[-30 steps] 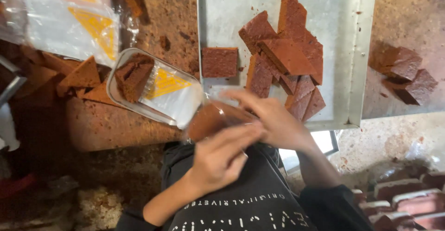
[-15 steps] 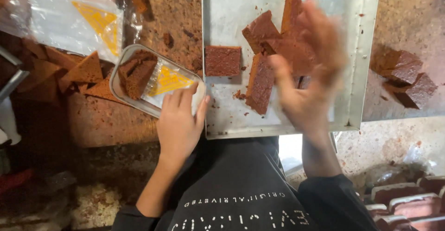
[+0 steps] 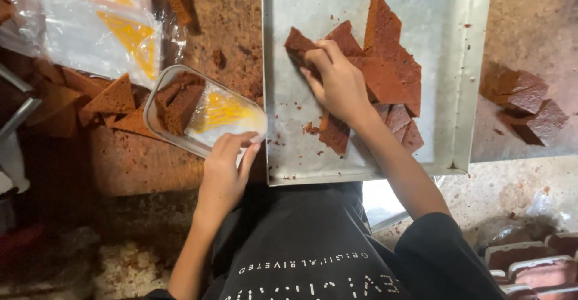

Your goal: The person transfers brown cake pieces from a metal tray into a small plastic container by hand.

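My left hand (image 3: 226, 170) grips the near end of a clear plastic container (image 3: 201, 114) that lies tilted on the brown worktop, with brown cake pieces and a yellow-printed wrapper inside. My right hand (image 3: 337, 80) reaches onto a metal tray (image 3: 292, 131) and closes on a square brown cake slice (image 3: 298, 40) at the left of a pile of cake slices (image 3: 388, 74).
Clear bags with yellow print (image 3: 99, 26) lie at the far left. Triangular cake pieces (image 3: 111, 98) sit beside the container. More cake chunks (image 3: 530, 104) rest right of the tray. Packed containers (image 3: 530, 267) are stacked at bottom right.
My right hand moved from near my body out over the tray and came down on a slice. My left hand shifted from the hand-held piece to the container's near end.
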